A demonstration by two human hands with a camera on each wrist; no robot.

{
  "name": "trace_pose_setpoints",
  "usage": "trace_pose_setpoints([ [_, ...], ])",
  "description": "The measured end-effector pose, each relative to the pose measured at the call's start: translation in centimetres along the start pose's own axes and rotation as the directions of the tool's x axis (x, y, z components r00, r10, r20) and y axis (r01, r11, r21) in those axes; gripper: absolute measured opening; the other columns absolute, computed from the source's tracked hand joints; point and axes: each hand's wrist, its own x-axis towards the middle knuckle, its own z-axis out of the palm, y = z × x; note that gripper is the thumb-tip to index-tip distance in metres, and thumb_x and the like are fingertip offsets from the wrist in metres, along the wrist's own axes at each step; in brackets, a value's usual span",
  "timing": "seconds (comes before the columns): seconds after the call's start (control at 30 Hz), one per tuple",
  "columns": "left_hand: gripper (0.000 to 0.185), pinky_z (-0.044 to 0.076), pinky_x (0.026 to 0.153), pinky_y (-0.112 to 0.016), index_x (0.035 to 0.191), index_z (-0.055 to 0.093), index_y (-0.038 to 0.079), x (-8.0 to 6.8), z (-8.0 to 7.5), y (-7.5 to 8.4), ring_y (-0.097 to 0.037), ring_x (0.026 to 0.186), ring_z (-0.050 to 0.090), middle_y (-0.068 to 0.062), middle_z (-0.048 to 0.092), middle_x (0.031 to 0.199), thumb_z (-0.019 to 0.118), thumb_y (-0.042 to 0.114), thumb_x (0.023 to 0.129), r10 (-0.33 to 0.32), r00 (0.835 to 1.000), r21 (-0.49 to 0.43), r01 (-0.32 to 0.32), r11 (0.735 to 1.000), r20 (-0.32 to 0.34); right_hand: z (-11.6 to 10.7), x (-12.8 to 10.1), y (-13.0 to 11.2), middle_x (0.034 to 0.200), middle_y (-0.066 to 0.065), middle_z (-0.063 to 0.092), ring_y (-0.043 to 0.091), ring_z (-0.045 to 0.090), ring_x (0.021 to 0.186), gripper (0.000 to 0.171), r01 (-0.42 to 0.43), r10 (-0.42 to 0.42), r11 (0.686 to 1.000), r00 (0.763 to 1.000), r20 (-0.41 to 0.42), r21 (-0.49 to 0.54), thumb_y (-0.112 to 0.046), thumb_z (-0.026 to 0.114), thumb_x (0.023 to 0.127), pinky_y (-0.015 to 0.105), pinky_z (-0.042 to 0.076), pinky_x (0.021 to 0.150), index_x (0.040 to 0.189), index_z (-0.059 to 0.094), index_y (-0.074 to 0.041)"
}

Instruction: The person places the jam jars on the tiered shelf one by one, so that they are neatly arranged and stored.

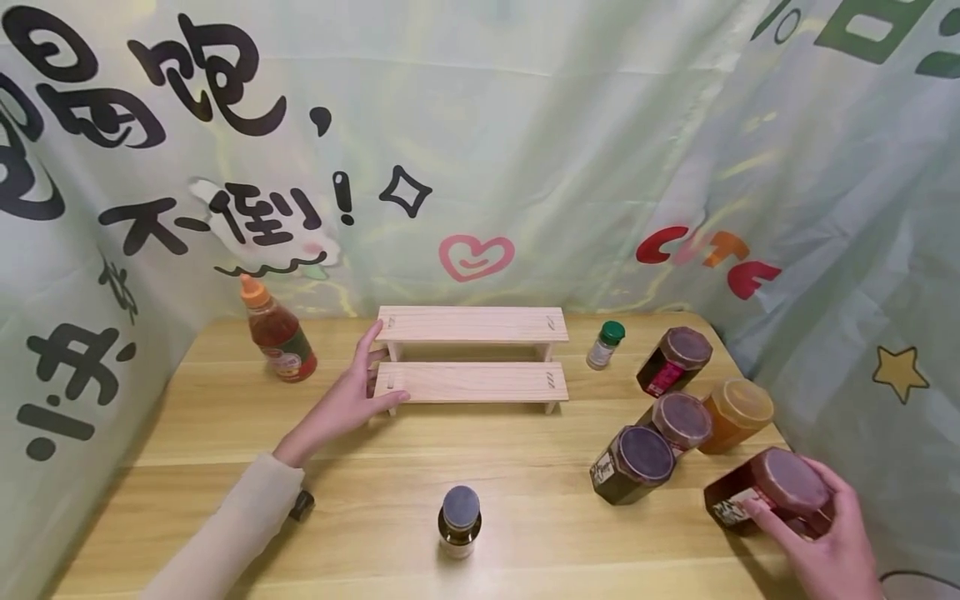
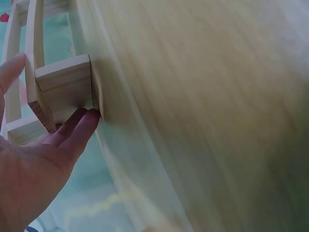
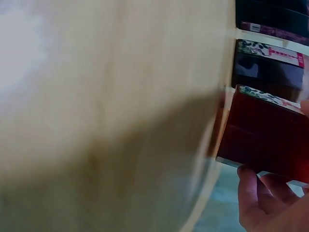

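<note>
A two-step wooden rack stands at the back middle of the wooden table. My left hand rests against its left end with straight fingers and the thumb by the lower step; the left wrist view shows the fingertips touching the rack's end block. At the table's front right corner my right hand grips a dark red hexagonal jar that is tilted on its side. In the right wrist view the jar sits above my curled fingers.
A red sauce bottle stands left of the rack and a green-capped shaker right of it. Several jars cluster at the right. A grey-capped bottle stands front centre. A printed curtain surrounds the table.
</note>
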Motion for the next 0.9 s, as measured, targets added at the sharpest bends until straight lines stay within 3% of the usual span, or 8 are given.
trace_pose_setpoints([
  [0.07, 0.121, 0.053, 0.104, -0.058, 0.174, -0.007, 0.038, 0.0, 0.0, 0.0, -0.049, 0.141, 0.054, -0.034, 0.035, 0.167, 0.086, 0.023, 0.099, 0.005, 1.000, 0.008, -0.005, 1.000, -0.002, -0.2, 0.1, -0.7, 0.117, -0.016, 0.050, -0.014, 0.055, 0.093, 0.087, -0.031, 0.032, 0.999, 0.999, -0.034, 0.009, -0.001, 0.090, 0.090, 0.006, 0.049, 0.072, 0.154, 0.040, -0.031],
  [0.23, 0.121, 0.050, 0.107, -0.063, 0.174, -0.008, 0.038, -0.2, -0.2, -0.2, -0.048, 0.141, 0.053, -0.034, 0.042, 0.162, 0.086, 0.024, 0.099, 0.006, 1.000, 0.058, -0.005, 0.998, -0.025, -1.0, 0.3, -3.6, 0.117, -0.016, 0.050, -0.013, 0.056, 0.089, 0.087, -0.081, 0.082, 0.997, 0.991, -0.103, 0.008, -0.002, 0.090, 0.090, 0.004, 0.047, 0.073, 0.157, 0.042, -0.029],
  [0.4, 0.121, 0.059, 0.088, -0.051, 0.175, -0.005, 0.036, -0.4, -0.2, 0.0, -0.037, 0.108, 0.070, -0.030, 0.052, 0.146, 0.087, 0.024, 0.098, 0.003, 0.999, 0.105, 0.001, 0.994, -0.033, -2.4, 1.0, -6.6, 0.117, -0.015, 0.052, -0.011, 0.058, 0.085, 0.090, -0.039, 0.041, 0.999, 0.989, -0.142, 0.016, 0.005, 0.087, 0.089, 0.005, 0.049, 0.070, 0.159, 0.043, -0.030],
  [0.5, 0.121, 0.059, 0.079, -0.043, 0.175, -0.005, 0.035, -0.2, -0.1, 0.3, -0.029, 0.097, 0.070, -0.028, 0.053, 0.141, 0.087, 0.023, 0.098, 0.012, 1.000, 0.107, -0.009, 0.994, -0.025, -3.0, 1.9, -8.3, 0.123, -0.007, 0.056, -0.005, 0.062, 0.092, 0.092, 0.032, -0.005, 0.986, 0.986, -0.164, 0.163, 0.020, 0.081, 0.084, 0.006, 0.050, 0.073, 0.159, 0.049, -0.023],
  [0.63, 0.121, 0.058, 0.077, -0.043, 0.176, -0.005, 0.034, 0.0, 0.0, 0.5, -0.026, 0.093, 0.069, -0.027, 0.053, 0.141, 0.087, 0.023, 0.098, 0.023, 0.999, 0.122, -0.019, 0.992, -0.028, -3.3, 3.5, -10.4, 0.131, 0.006, 0.058, 0.008, 0.063, 0.105, 0.091, 0.147, -0.087, 0.906, 0.983, -0.164, 0.397, 0.030, 0.070, 0.080, 0.008, 0.051, 0.081, 0.158, 0.053, -0.013],
  [0.7, 0.121, 0.057, 0.077, -0.043, 0.176, -0.004, 0.034, 0.1, 0.0, 0.7, -0.027, 0.092, 0.068, -0.027, 0.053, 0.142, 0.087, 0.023, 0.098, 0.024, 0.999, 0.140, -0.019, 0.990, -0.032, -3.2, 4.3, -11.5, 0.132, 0.004, 0.057, 0.009, 0.062, 0.106, 0.090, 0.188, -0.143, 0.915, 0.978, -0.149, 0.356, 0.028, 0.071, 0.082, 0.008, 0.050, 0.084, 0.160, 0.051, -0.013],
  [0.8, 0.120, 0.056, 0.076, -0.043, 0.176, -0.004, 0.032, 0.1, -0.1, 0.7, -0.025, 0.091, 0.067, -0.028, 0.052, 0.143, 0.087, 0.024, 0.098, 0.020, 0.999, 0.158, -0.014, 0.987, -0.031, -2.8, 5.1, -13.4, 0.134, -0.002, 0.055, 0.004, 0.061, 0.106, 0.091, 0.233, -0.217, 0.953, 0.971, -0.098, 0.194, 0.020, 0.077, 0.086, 0.006, 0.048, 0.084, 0.162, 0.046, -0.019],
  [0.9, 0.117, 0.056, 0.074, -0.042, 0.176, -0.003, 0.032, 0.0, -0.2, 0.8, -0.024, 0.087, 0.065, -0.029, 0.053, 0.143, 0.085, 0.024, 0.099, 0.022, 0.999, 0.170, -0.017, 0.985, -0.028, -2.0, 5.7, -15.0, 0.138, -0.007, 0.052, 0.002, 0.061, 0.107, 0.095, 0.307, -0.305, 0.947, 0.952, -0.030, 0.096, 0.016, 0.083, 0.086, 0.006, 0.049, 0.084, 0.164, 0.044, -0.020],
])
